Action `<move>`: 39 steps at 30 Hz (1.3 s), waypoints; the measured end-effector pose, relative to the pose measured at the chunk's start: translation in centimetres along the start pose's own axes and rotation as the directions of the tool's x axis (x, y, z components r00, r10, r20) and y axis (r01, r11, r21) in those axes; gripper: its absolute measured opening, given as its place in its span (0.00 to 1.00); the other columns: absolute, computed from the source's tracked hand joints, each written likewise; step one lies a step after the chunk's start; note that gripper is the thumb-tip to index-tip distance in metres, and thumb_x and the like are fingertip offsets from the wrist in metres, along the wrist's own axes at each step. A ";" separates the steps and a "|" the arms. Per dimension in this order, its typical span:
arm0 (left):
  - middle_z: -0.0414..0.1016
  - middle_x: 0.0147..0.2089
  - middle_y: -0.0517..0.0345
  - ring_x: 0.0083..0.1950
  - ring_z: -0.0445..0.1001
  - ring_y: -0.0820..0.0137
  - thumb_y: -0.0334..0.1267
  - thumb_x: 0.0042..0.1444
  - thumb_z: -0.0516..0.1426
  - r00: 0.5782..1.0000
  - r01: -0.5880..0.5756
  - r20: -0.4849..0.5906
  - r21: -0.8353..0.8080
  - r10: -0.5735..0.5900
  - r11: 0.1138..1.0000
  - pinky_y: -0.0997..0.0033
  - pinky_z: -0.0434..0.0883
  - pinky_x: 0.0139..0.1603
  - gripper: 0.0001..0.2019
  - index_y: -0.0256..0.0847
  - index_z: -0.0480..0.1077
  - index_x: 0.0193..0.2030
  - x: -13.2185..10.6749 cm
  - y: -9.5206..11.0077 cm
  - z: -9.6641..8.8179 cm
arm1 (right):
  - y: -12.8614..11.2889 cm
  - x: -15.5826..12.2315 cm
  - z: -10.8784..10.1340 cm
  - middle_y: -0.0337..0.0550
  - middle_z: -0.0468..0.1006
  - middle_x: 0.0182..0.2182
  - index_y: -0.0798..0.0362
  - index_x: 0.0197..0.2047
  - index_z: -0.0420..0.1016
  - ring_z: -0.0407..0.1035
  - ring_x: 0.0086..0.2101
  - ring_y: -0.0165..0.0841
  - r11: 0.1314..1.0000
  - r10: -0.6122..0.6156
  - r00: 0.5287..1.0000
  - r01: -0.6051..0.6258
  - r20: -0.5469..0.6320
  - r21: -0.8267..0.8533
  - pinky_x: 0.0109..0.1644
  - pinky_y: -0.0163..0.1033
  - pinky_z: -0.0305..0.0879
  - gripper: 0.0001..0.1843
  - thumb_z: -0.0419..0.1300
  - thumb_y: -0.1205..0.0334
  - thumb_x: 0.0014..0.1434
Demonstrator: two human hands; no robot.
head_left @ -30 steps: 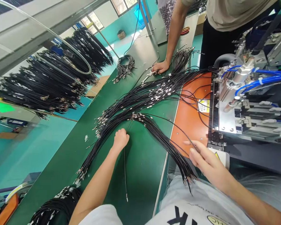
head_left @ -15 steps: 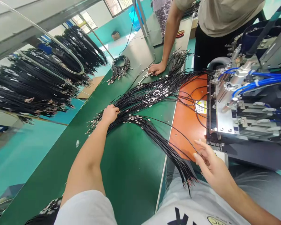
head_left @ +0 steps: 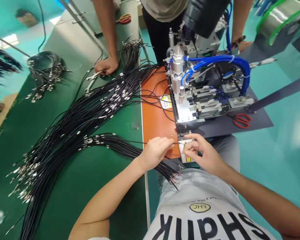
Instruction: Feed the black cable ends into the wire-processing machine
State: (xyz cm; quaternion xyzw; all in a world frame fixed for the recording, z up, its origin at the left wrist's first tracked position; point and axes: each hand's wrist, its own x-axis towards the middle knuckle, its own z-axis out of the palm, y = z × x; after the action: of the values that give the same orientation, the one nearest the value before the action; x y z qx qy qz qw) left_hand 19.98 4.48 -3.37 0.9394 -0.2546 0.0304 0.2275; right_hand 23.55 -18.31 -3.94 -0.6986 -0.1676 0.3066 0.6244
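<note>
My left hand (head_left: 156, 151) is closed in a pinch on a thin black cable (head_left: 177, 143), just above the orange plate. The cable's end reaches the fingertips of my right hand (head_left: 202, 154), which is curled with thumb and fingers round it; the exact contact is slightly blurred. Below my left hand, a bundle of black cables (head_left: 125, 145) with white tags runs over the table edge, its reddish stripped ends (head_left: 173, 176) by my lap. A larger heap of tagged black cables (head_left: 90, 106) lies across the green table (head_left: 110, 190).
A machine with metal cylinders (head_left: 178, 66) and blue hoses (head_left: 215, 61) stands beyond the orange plate (head_left: 157, 126). Red-handled scissors (head_left: 242, 120) lie to its right. A co-worker's hand (head_left: 107, 66) leans on the table near a coiled cable bundle (head_left: 46, 71).
My left hand has left the far cable heap and come right, onto the single cable beside my right hand. The view has swung right, showing more of the machine.
</note>
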 end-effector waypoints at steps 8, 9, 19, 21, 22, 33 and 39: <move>0.74 0.36 0.54 0.35 0.71 0.68 0.34 0.66 0.51 0.994 0.101 -0.028 -0.111 -0.105 0.989 0.66 0.67 0.38 0.07 0.41 0.66 0.48 1.5 1.5 2.0 | 0.9 0.3 -1.9 0.41 0.79 0.34 0.52 0.45 0.74 0.75 0.34 0.34 0.996 0.062 0.991 -0.053 -0.118 0.074 0.40 0.41 0.70 0.14 0.63 0.54 0.60; 0.74 0.37 0.54 0.37 0.71 0.67 0.34 0.66 0.51 0.993 0.115 -0.011 -0.105 -0.117 0.988 0.64 0.67 0.39 0.07 0.41 0.66 0.48 1.7 1.8 1.8 | 0.7 0.6 -1.8 0.41 0.79 0.33 0.52 0.43 0.75 0.75 0.33 0.34 0.996 0.061 0.990 -0.052 -0.124 0.078 0.40 0.40 0.71 0.12 0.63 0.53 0.61; 0.75 0.34 0.58 0.33 0.72 0.73 0.37 0.67 0.51 0.956 0.294 0.127 -0.442 -0.265 0.847 0.72 0.69 0.34 0.07 0.43 0.70 0.42 3.7 2.2 0.8 | 0.6 1.5 -4.2 0.40 0.79 0.28 0.53 0.35 0.76 0.72 0.27 0.30 0.996 0.062 0.954 -0.039 -0.292 0.084 0.35 0.37 0.70 0.11 0.63 0.53 0.61; 0.76 0.34 0.60 0.32 0.72 0.74 0.36 0.67 0.52 0.935 0.348 0.124 -0.488 -0.331 0.800 0.75 0.69 0.33 0.07 0.43 0.71 0.41 3.6 2.2 0.9 | 0.7 1.6 -4.5 0.40 0.79 0.29 0.53 0.37 0.76 0.72 0.27 0.29 0.982 0.107 0.962 -0.064 -0.250 0.177 0.36 0.37 0.71 0.11 0.65 0.53 0.59; 0.76 0.34 0.60 0.31 0.72 0.75 0.36 0.67 0.52 0.928 0.362 0.119 -0.506 -0.353 0.783 0.75 0.69 0.32 0.07 0.43 0.71 0.40 3.5 2.2 1.0 | 0.8 1.7 -4.5 0.40 0.79 0.30 0.53 0.37 0.77 0.72 0.27 0.29 0.972 0.127 0.974 -0.086 -0.185 0.217 0.36 0.37 0.71 0.11 0.65 0.53 0.58; 0.75 0.34 0.61 0.30 0.72 0.76 0.35 0.66 0.54 0.920 0.339 0.000 -0.498 -0.391 0.798 0.77 0.69 0.32 0.05 0.42 0.70 0.41 3.5 2.5 1.5 | 0.7 3.1 -2.9 0.38 0.79 0.26 0.52 0.34 0.79 0.72 0.25 0.30 0.986 0.083 0.996 -0.076 -0.043 0.150 0.30 0.37 0.68 0.11 0.67 0.53 0.55; 0.77 0.36 0.59 0.34 0.75 0.74 0.35 0.65 0.55 0.910 0.304 -0.166 -0.359 -0.381 0.883 0.76 0.71 0.36 0.04 0.41 0.70 0.43 3.2 2.9 2.5 | 0.6 1.4 -1.4 0.41 0.83 0.34 0.49 0.35 0.80 0.75 0.35 0.33 0.844 -0.386 0.893 0.241 -0.231 -0.479 0.42 0.41 0.65 0.05 0.63 0.61 0.61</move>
State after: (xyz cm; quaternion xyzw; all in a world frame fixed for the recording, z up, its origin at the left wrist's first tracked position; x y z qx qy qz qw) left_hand 21.19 -0.38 -3.81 0.9090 -0.0568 0.0564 0.4090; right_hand 25.39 -18.67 -4.76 -0.8234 -0.2424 0.0365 0.5118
